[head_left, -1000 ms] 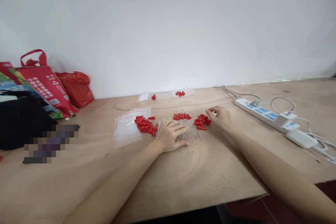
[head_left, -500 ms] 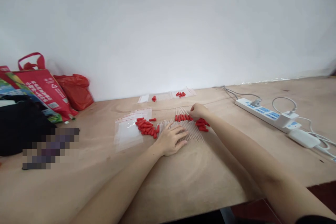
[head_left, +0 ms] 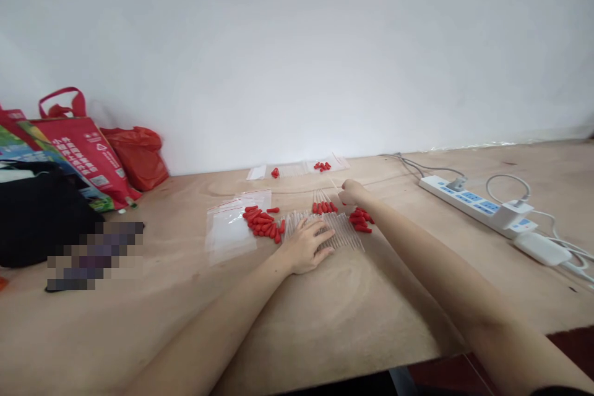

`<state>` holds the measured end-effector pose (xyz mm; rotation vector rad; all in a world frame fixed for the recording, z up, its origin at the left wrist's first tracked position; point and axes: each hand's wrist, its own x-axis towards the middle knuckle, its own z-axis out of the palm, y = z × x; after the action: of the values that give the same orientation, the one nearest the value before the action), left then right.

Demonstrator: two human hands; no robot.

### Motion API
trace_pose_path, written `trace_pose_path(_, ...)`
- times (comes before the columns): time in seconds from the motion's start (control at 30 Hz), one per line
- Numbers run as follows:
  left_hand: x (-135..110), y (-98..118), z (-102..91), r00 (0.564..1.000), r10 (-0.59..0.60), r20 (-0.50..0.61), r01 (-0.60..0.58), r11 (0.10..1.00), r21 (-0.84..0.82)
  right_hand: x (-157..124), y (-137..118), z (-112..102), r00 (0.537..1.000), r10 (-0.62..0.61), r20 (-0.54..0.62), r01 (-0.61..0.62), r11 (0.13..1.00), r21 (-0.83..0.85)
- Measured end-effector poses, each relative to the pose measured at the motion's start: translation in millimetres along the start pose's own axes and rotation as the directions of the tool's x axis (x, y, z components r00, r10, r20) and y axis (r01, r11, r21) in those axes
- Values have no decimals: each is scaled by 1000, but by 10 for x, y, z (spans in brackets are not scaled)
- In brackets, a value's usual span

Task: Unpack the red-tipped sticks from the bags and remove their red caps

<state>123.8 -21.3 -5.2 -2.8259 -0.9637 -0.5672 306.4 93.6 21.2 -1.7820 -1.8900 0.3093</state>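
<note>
My left hand (head_left: 308,244) lies flat, fingers apart, on a row of thin clear glass tubes (head_left: 346,234). My right hand (head_left: 354,192) is closed on a dropper; its thin tube (head_left: 335,185) points up and left from the fingers, and a bit of its red bulb shows below them. Just left of that hand, several droppers with red bulbs (head_left: 324,206) lie side by side, tubes pointing away from me. Loose red rubber bulbs (head_left: 262,223) are heaped left of the tubes. Another small heap of red bulbs (head_left: 361,221) sits under my right wrist.
Flat clear zip bags (head_left: 229,235) lie left of the bulbs. Farther back, more bags (head_left: 294,169) lie with red bulbs on or in them. A power strip (head_left: 473,201) with plugs and cables is at right. Shopping bags (head_left: 88,154) and a black bag (head_left: 41,216) stand at left.
My right hand has come away from the droppers' bulbs, and a dropper tube now shows in its fingers. My left hand stays on the tubes. The view has shifted slightly.
</note>
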Motion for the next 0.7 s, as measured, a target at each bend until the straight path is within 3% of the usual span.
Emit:
trace_pose_path(0.2,20,23,-39,1000,-19,25,19,1000,-3,-505,156,-247,990,-135,-35,135,991,-9)
trace_pose_path(0.4,20,18,-37,999,-14,38,14,1000,4,-927,283,-194,898,-400,-183,427,892,150)
trace_pose_path(0.53,9,16,-35,988,23,-155,-17,999,35,-1021,301,-121,847,-481,-225,505,861,60)
trace_pose_path(0.63,18,41,-60,930,-18,-367,87,981,171,-1086,265,-81,813,-546,-203,552,833,-34)
trace_pose_path(0.7,30,64,-79,897,-7,-442,145,949,279,-1144,209,-56,774,-603,-192,603,795,-63)
